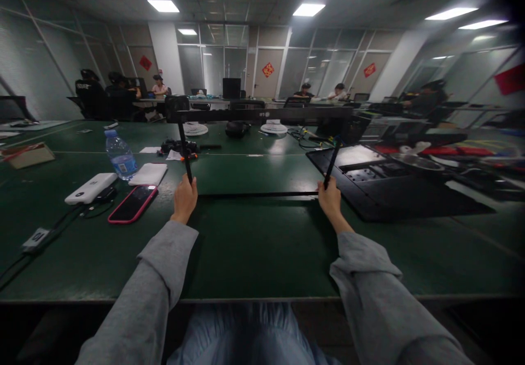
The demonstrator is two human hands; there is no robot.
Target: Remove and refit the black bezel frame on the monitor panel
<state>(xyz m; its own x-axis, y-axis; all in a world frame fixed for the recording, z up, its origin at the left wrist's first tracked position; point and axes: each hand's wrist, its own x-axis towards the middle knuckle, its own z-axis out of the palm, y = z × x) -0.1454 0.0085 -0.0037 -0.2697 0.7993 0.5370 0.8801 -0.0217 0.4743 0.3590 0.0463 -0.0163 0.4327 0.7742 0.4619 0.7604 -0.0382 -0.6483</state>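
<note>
A thin black rectangular frame is held up above the green table, with a wider black bar along its far side. My left hand is closed around its left side, near the front corner. Around the right side, close to the other front corner, my right hand is closed too. Through the frame's open middle the tabletop shows. Left of my left hand lie a phone in a pink case and a white pad.
On the green table, a water bottle and a white power bank with cables are at left. A large black panel lies at right. Farther back are a cardboard box and white round fan-like parts. Several people sit beyond.
</note>
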